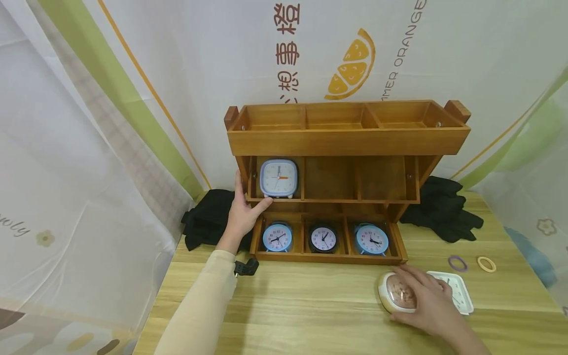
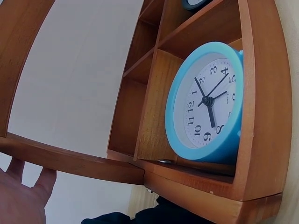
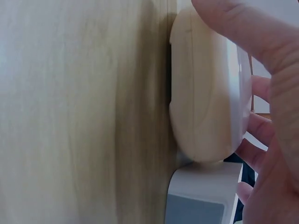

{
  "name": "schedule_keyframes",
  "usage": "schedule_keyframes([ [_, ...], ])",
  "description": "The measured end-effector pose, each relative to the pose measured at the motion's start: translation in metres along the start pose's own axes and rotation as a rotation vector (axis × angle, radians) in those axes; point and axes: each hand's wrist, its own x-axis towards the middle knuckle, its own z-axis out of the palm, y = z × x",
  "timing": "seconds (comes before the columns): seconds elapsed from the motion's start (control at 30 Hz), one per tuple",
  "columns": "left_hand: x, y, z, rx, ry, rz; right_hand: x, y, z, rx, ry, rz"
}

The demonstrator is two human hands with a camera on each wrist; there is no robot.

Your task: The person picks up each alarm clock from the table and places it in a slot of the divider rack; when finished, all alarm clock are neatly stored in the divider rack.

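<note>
My left hand (image 1: 245, 213) rests against the left side of a wooden rack (image 1: 346, 143), fingers straight along its outer side. Its thumb lies on the middle tier's ledge, just below a square clock with a blue-violet rim (image 1: 278, 178). In the left wrist view, the fingertips (image 2: 46, 179) meet the wooden side piece. On the table to the right, my right hand (image 1: 428, 301) grips a rounded cream alarm clock (image 1: 401, 291) with a brownish face. Thumb and fingers span its body (image 3: 201, 93). A white square clock (image 1: 461, 293) is partly hidden behind that hand.
The rack's bottom tier holds a blue clock (image 1: 277, 237), a black clock (image 1: 323, 238) and another blue clock (image 1: 372, 239). A purple ring (image 1: 458, 263) and a yellow ring (image 1: 486, 264) lie at the right. Black cloth (image 1: 210, 217) bunches by the rack's sides.
</note>
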Motion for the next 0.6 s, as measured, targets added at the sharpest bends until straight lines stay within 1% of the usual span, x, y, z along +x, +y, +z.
schedule_keyframes([
  [0.07,0.0002,0.0002,-0.0002,-0.002,-0.004,-0.009,-0.0005,0.0023,0.0002,0.001,-0.004,0.005],
  [0.23,-0.0004,0.0,-0.0014,-0.01,-0.006,-0.005,-0.0003,0.0045,0.0004,-0.006,-0.018,0.013],
  [0.47,-0.0009,0.0007,-0.0018,0.001,-0.004,-0.011,0.0006,0.0061,-0.0002,-0.021,-0.032,0.004],
  [0.6,-0.0009,0.0021,-0.001,-0.003,-0.002,-0.014,0.0003,0.006,-0.0014,-0.012,-0.031,-0.006],
])
